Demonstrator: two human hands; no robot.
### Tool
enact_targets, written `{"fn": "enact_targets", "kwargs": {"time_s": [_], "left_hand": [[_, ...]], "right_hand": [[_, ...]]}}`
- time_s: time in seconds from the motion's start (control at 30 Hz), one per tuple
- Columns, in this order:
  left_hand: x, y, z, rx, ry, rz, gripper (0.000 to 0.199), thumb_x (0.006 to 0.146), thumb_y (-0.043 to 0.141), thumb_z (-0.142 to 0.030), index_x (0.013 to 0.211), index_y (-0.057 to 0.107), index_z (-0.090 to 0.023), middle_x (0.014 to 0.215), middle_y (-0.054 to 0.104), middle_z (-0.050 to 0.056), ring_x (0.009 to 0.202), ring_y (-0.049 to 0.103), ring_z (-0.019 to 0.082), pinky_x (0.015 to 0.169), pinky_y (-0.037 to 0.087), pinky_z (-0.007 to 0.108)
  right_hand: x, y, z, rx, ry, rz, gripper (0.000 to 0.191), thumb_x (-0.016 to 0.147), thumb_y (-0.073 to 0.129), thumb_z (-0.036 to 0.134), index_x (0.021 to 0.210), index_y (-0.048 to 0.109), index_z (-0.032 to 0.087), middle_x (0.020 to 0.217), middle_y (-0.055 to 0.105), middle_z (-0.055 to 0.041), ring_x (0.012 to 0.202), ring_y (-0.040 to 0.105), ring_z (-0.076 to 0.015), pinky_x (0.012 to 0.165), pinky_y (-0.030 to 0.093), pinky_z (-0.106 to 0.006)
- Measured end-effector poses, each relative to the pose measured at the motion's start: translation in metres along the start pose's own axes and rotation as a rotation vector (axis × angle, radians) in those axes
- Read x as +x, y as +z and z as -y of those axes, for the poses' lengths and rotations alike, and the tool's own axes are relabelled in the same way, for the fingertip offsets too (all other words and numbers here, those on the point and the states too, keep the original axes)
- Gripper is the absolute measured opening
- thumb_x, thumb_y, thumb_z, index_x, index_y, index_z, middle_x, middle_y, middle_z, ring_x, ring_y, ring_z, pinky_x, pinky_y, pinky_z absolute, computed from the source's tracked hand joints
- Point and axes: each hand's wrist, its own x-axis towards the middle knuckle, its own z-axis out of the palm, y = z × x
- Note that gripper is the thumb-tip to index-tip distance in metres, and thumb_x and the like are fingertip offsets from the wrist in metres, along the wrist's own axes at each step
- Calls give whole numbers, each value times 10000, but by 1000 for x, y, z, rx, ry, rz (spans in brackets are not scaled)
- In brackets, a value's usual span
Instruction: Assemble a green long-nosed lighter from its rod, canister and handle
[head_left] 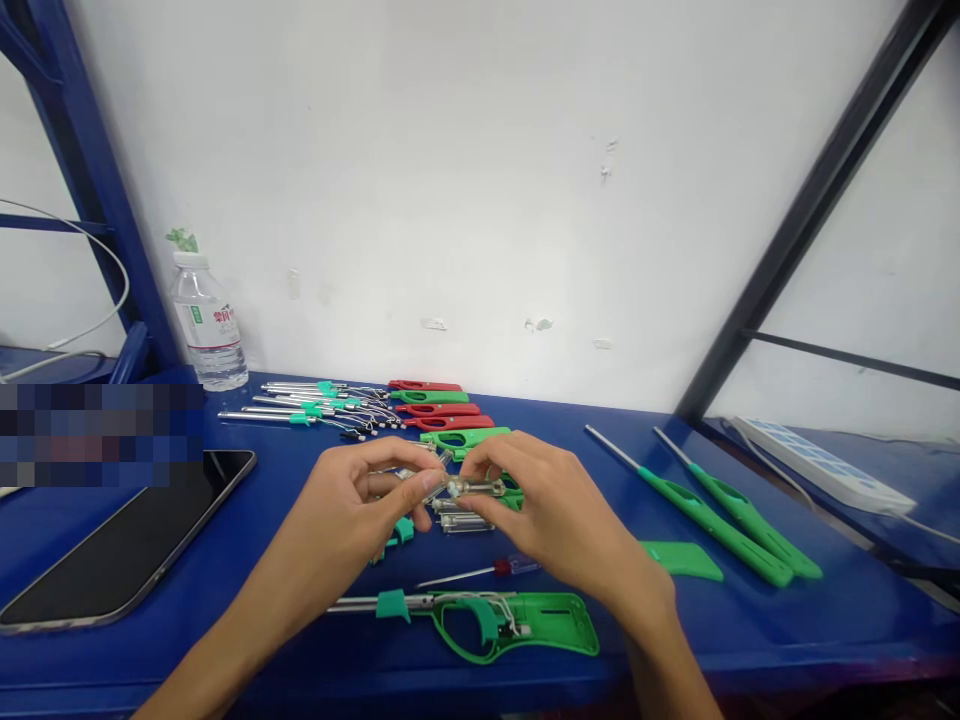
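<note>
My right hand [525,490] pinches a small clear tank with a metal part [480,488] above the middle of the table. Touching its left end, my left hand [390,495] has thumb and fingertips pressed together on a small piece too hidden to name. Similar clear tanks [466,522] lie just below the hands. Nearer the front edge, an open green lighter shell [559,622] holds a metal tube, wires and a teal trigger [489,620]. Between it and the hands rests a screwdriver [514,566].
Metal tubes with wires [300,417] and red and green shells [450,423] line the back. Two long green lighters [720,520] and a green cover [682,560] lie right. A phone [135,540], bottle [210,325] and power strip [825,465] stand farther out.
</note>
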Motion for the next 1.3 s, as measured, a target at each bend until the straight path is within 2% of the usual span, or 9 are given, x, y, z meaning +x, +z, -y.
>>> {"fn": "enact_targets", "kwargs": {"time_s": [0.2,0.5,0.7,0.83,1.0,1.3], "left_hand": [[-1,0,2,-32,-25,10,377,890,779,-596,931,821,-223,538,627,-22,404,457,120,383,359,211],[-6,2,-3,-44,-66,-10,395,924,752,-602,938,813,-212,571,646,-17,401,441,109,390,335,211],[-2,2,3,-41,-39,1,387,912,750,-590,956,807,-210,529,605,-34,376,422,111,371,306,215],[-1,3,4,-34,-1,5,342,928,732,-565,938,782,-227,529,568,-48,399,471,125,373,302,220],[-2,4,1,-40,39,23,285,934,718,-519,913,682,-237,587,558,-55,488,565,141,432,372,216],[-9,9,3,-85,84,86,343,1009,639,-439,803,423,-269,599,509,-86,514,501,113,486,378,204]], "right_hand": [[1,0,1,-1,1,-7,165,1010,843,219,1054,692,266,1054,779,17,981,707,-201,818,490,-318],[0,2,-2,-21,-9,-20,185,1013,843,233,1108,691,280,1083,783,23,1006,715,-200,826,492,-316],[1,1,-1,-29,-16,0,150,1019,836,229,1067,699,267,1076,788,10,1006,719,-212,846,504,-321],[1,2,-1,-30,-14,11,120,1036,815,241,1074,705,271,1090,790,4,1017,719,-216,854,515,-328],[0,1,-1,-29,-21,15,102,1038,811,244,1067,718,273,1048,790,5,989,721,-215,839,518,-332],[1,0,-1,-55,-94,37,105,1041,800,226,991,714,256,937,752,26,887,666,-194,771,449,-312]]}}
